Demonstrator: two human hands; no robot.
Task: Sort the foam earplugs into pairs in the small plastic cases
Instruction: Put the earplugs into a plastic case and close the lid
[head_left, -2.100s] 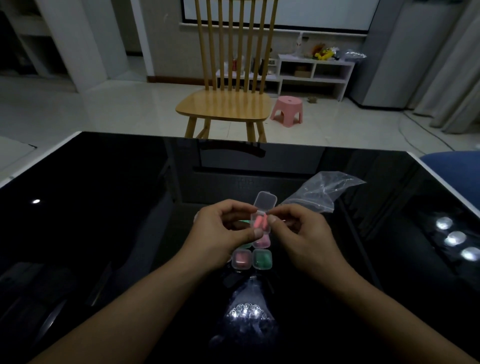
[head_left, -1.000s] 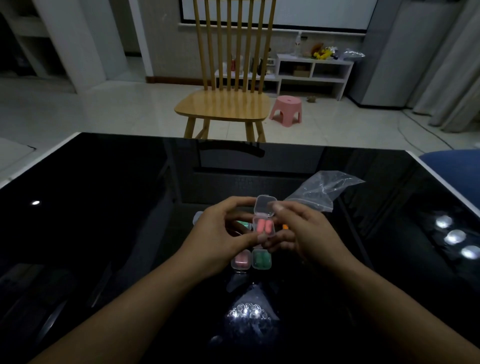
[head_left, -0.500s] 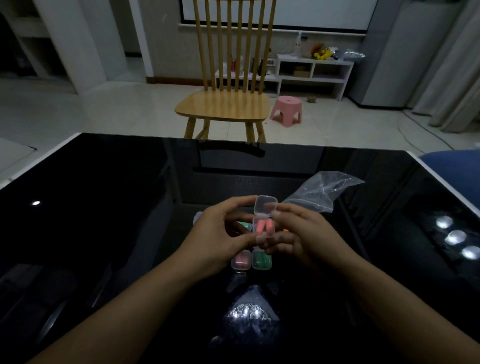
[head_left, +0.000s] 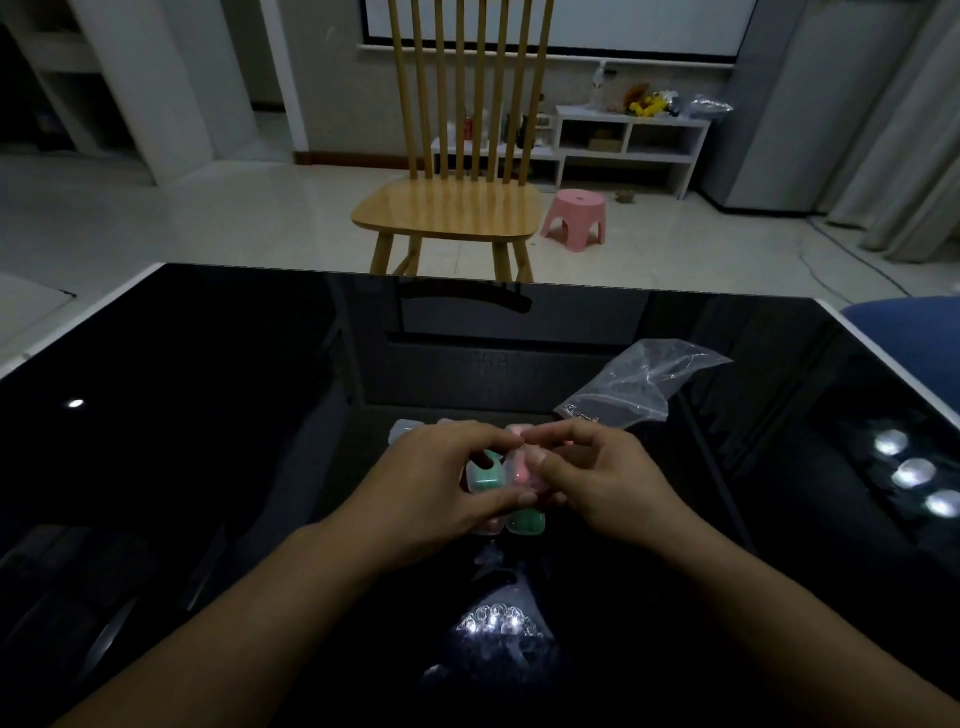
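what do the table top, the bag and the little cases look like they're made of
Table top: likely glossy black glass, since it mirrors the chair and lights.
Bag: thin clear plastic film, crinkled and see-through.
Cases, such as the green-filled one: clear, seemingly hard plastic; the coloured contents show through the walls.

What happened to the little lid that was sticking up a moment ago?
The lid has folded down: the case with pink earplugs now looks shut, pinched between the left hand and right hand. A green-filled case now shows beside it. The plastic bag and the green case nearest you stayed put.
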